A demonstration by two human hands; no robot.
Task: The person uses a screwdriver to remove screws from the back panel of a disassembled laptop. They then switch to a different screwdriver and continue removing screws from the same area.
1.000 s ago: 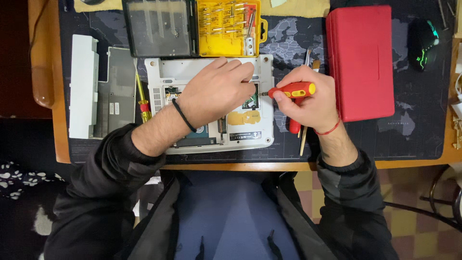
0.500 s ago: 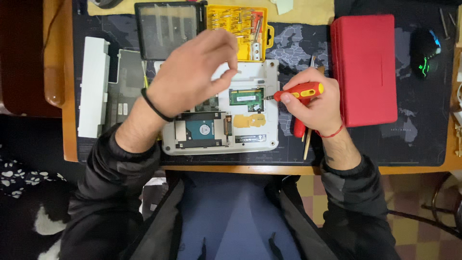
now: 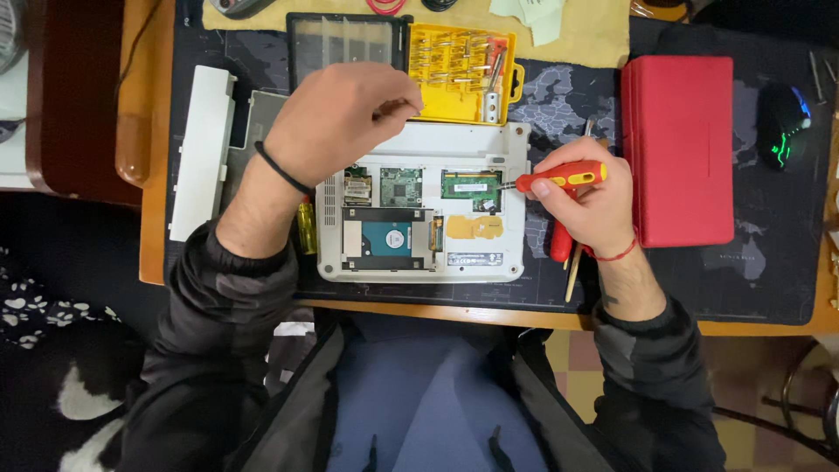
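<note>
your sleeves: two dark jacket sleeves fill the lower frame, one at lower left, one at lower right.
right hand: your right hand, right of centre, is clamped round one red and yellow screwdriver; its tip rests at the right end of the green memory card. a second ago that tip sat lower, by the laptop's right edge, so the work has moved onto the card bay.
under the right hand: one more red handle and one thin wooden stick lie on the mat, partly hidden by your wrist.
laptop: one white laptop base, bottom cover off, lies at centre frame. inside you can count one hard drive with a blue round label, one memory card, two small circuit boards to its left and one yellow patch.
left hand: your left hand has lifted off the laptop, which it covered a second ago, and now hangs over its upper left corner. fingers are pinched together; whether they hold a screw i cannot tell. that lift leaves the open bays in full view.
left side: one white battery bar and one grey cover panel, upper left.
far edge: one yellow bit case with its clear lid open, top centre; one shut red case, upper right; one black mouse, far right.
</note>
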